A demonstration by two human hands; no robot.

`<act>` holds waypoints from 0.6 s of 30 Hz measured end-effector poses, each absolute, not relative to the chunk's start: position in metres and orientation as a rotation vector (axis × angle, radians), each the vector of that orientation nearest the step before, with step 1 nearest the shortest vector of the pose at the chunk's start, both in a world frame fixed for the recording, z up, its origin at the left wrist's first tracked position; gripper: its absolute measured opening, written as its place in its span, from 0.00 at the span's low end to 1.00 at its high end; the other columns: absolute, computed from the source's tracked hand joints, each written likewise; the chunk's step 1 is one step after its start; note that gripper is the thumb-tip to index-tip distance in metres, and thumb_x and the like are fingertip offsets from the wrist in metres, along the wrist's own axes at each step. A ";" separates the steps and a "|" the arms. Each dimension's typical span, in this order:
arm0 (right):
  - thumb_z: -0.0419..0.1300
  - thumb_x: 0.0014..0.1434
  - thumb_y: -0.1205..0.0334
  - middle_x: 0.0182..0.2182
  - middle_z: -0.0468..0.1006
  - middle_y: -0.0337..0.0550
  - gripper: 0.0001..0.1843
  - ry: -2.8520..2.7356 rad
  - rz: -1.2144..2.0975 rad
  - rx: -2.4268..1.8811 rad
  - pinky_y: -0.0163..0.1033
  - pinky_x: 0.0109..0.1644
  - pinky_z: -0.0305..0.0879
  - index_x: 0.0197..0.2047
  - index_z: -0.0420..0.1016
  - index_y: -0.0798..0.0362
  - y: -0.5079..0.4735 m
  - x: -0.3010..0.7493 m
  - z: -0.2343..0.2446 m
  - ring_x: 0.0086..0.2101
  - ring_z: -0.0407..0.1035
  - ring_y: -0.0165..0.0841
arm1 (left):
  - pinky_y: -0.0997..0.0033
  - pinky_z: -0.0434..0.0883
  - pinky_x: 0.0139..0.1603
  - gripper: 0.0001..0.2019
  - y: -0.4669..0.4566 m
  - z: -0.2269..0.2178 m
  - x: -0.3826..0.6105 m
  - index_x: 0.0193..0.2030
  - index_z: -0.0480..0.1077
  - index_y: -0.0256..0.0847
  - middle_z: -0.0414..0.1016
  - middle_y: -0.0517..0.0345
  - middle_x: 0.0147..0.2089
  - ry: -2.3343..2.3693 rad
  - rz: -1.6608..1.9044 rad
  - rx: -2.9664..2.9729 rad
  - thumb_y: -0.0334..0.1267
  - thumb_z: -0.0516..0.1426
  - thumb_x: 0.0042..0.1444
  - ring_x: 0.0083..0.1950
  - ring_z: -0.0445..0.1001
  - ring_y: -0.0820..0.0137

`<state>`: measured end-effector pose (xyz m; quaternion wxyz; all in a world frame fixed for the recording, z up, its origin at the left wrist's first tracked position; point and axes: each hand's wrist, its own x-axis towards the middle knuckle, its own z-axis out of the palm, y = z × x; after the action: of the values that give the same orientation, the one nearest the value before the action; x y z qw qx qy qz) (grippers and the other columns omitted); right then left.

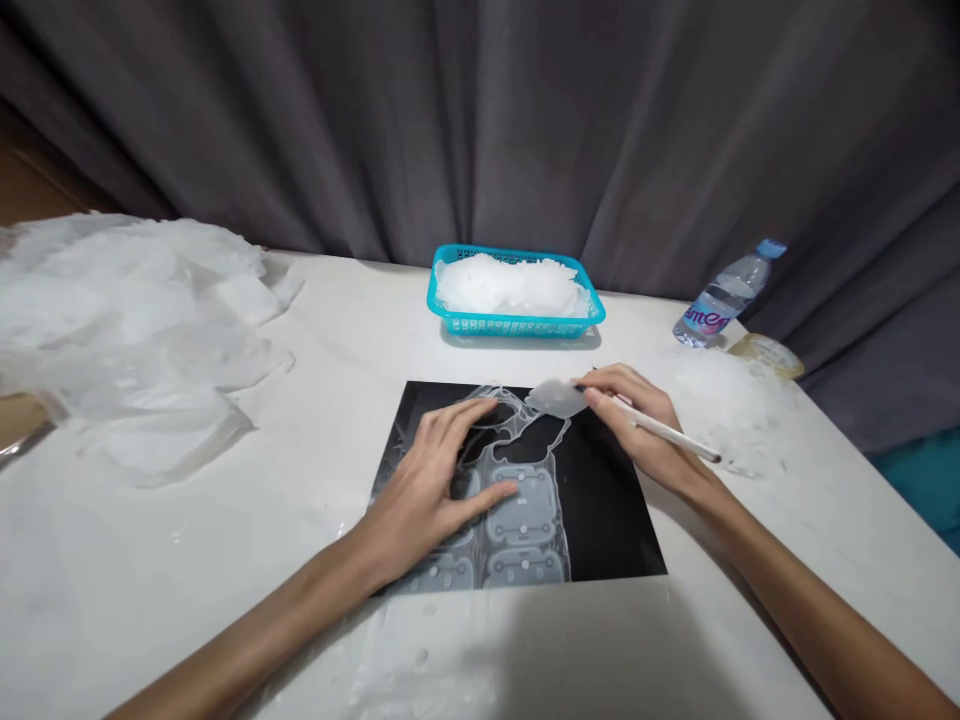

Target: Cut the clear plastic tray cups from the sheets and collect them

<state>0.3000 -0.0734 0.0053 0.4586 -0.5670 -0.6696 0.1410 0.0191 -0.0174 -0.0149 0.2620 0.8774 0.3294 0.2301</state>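
Observation:
A translucent, rubbery-looking sheet (pixel 523 505) with several moulded rounded-square pieces lies over a black mat (pixel 607 520), partly running off its near edge. My left hand (pixel 439 475) rests palm down on the sheet, fingers and thumb spread. Above the mat's far right part, my right hand (pixel 630 410) has closed fingers around a slim white pen-like tool (pixel 667 432); its exact kind is unclear. At those fingertips is a loose translucent piece (pixel 556 398), beside the cut-out outline strips (pixel 517 430) of the sheet. The tool's tip is hidden.
A blue basket (pixel 517 325) of whitish translucent pieces stands beyond the mat. Crumpled translucent sheets (pixel 150 320) are heaped on the left. At the right are a water bottle (pixel 724 300), a tape roll (pixel 769 355) and translucent scraps (pixel 720 405). A grey curtain (pixel 525 120) hangs behind the white table (pixel 300 480).

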 end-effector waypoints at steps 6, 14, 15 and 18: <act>0.43 0.77 0.47 0.55 0.74 0.49 0.25 -1.919 0.588 -1.185 0.52 0.60 0.70 0.64 0.75 0.42 -0.110 0.260 0.022 0.55 0.70 0.42 | 0.57 0.72 0.56 0.17 -0.018 -0.006 0.029 0.60 0.72 0.47 0.79 0.54 0.53 0.763 0.702 2.149 0.48 0.61 0.68 0.52 0.76 0.60; 0.47 0.75 0.65 0.49 0.73 0.48 0.17 -1.735 0.220 -1.325 0.52 0.53 0.72 0.61 0.69 0.43 -0.109 0.255 -0.011 0.49 0.70 0.42 | 0.69 0.73 0.44 0.15 -0.016 0.005 0.029 0.42 0.74 0.41 0.80 0.58 0.40 0.881 0.718 1.495 0.51 0.65 0.63 0.42 0.78 0.65; 0.49 0.75 0.65 0.46 0.73 0.48 0.15 -1.762 0.248 -1.315 0.50 0.51 0.73 0.59 0.69 0.44 -0.110 0.250 -0.013 0.47 0.71 0.41 | 0.68 0.74 0.45 0.16 -0.017 0.007 0.029 0.43 0.74 0.40 0.81 0.57 0.41 0.872 0.698 1.433 0.52 0.65 0.62 0.44 0.79 0.64; 0.60 0.70 0.60 0.51 0.72 0.51 0.21 -1.794 0.283 -1.370 0.52 0.52 0.74 0.64 0.64 0.46 -0.111 0.235 -0.018 0.48 0.69 0.43 | 0.64 0.76 0.50 0.17 -0.022 0.015 0.027 0.48 0.76 0.41 0.82 0.53 0.48 0.840 0.620 1.288 0.52 0.66 0.61 0.51 0.80 0.59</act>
<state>0.2355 -0.1112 -0.0181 0.4199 -0.5465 -0.7157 0.1129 0.0265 -0.0215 0.0151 0.6759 0.5726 0.3735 0.2755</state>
